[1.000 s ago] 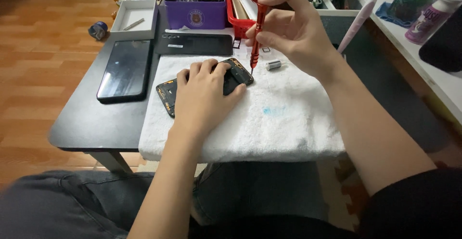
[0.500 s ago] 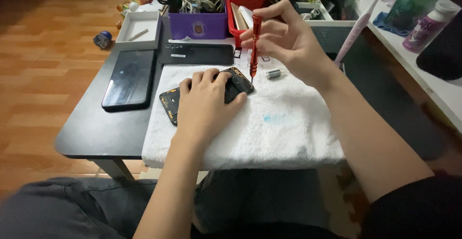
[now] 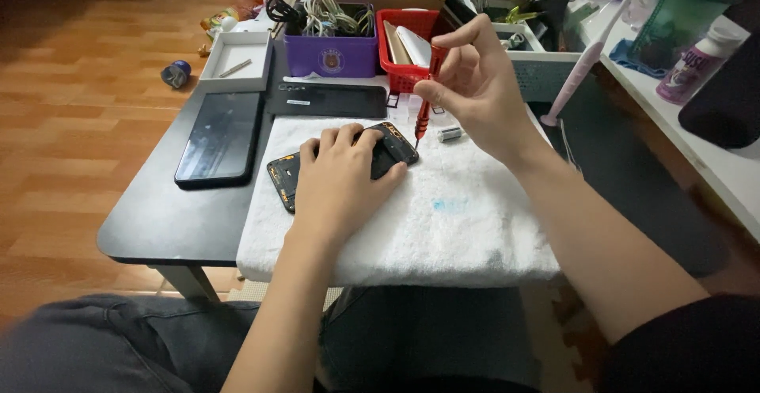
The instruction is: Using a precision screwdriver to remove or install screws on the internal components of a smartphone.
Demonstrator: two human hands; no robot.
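Left hand (image 3: pixel 342 181) flat on opened phone (image 3: pixel 392 146); right hand (image 3: pixel 473 92) pinching red screwdriver (image 3: pixel 427 96).

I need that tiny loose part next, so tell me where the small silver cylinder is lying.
In the head view the small silver cylinder lies on the white towel, just right of the red screwdriver tip and below the right hand, in front of the red basket.
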